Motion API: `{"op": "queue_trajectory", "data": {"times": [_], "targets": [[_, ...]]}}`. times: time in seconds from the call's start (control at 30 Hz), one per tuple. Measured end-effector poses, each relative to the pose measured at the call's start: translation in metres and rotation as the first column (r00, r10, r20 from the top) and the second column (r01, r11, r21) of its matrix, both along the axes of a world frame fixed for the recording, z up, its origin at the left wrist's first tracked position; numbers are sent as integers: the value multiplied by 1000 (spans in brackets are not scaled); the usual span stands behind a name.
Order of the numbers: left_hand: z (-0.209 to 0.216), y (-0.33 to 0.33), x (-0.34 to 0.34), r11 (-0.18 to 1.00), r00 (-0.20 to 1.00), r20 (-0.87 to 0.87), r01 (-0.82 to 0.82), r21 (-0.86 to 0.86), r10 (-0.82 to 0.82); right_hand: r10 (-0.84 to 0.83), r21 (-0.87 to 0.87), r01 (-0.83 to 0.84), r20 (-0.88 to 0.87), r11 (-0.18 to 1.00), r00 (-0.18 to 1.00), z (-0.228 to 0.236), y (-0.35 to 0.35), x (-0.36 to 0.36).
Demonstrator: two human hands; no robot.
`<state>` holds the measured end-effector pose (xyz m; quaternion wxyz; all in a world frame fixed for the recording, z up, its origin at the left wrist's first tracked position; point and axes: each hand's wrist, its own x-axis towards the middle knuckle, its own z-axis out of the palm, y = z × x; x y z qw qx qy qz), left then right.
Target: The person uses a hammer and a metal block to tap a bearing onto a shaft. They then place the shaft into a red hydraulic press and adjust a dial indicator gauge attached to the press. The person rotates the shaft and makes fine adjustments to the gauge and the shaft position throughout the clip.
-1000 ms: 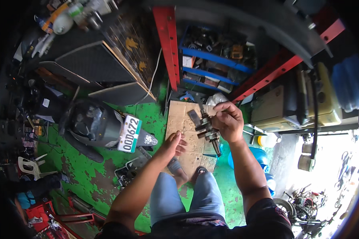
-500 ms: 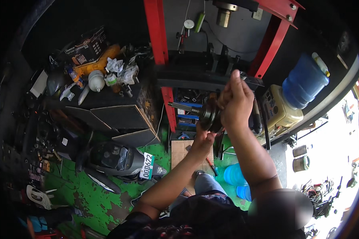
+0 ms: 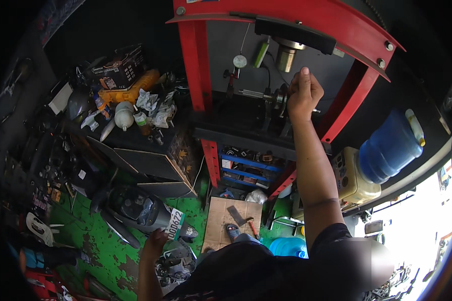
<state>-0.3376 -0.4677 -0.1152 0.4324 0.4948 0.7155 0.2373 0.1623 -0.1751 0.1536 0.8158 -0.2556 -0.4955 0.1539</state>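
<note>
A metal crankshaft [image 3: 256, 94] lies level, its splined end pointing left, across dark support brackets [image 3: 267, 120] on the bed of a red shop press [image 3: 198, 65]. My right hand [image 3: 305, 98] is closed at the crankshaft's right side, thumb up, its fingers partly hidden behind the hand. Above it hangs the press's metal ram [image 3: 286, 59]. To the left of the crankshaft stands a round dial gauge [image 3: 239, 61] on a holder. Low at the left, beside the scooter's rear, is my left hand [image 3: 156, 243], away from the crankshaft; its fingers are too dark to read.
A cluttered black cabinet [image 3: 150, 163] stands left, with a scooter [image 3: 135, 205] below it. Blue trays [image 3: 251, 163] sit under the press bed. On the floor lie cardboard [image 3: 218, 210] and a hammer [image 3: 252, 228]. At right stands a water dispenser [image 3: 354, 175] with a blue bottle [image 3: 389, 148].
The crankshaft went from being held in both hands before the press to resting on the brackets. My left hand let go and dropped to the lower left; my view tilted up.
</note>
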Motion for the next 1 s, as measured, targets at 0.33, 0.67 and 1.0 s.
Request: {"op": "queue_trajectory", "data": {"times": [0.33, 0.67, 1.0], "targets": [[-127, -169, -26, 889, 944, -330, -156, -430, 6, -55, 0, 55, -13, 998, 998, -40, 80, 26], [-186, -159, -38, 921, 903, -303, 197, -336, -304, -29, -68, 36, 98, 997, 995, -60, 80, 39], [-162, -125, -78, 847, 977, -185, -5, -531, -110, -370, -30, 464, 559, 885, 742, -58, 37, 30]]}}
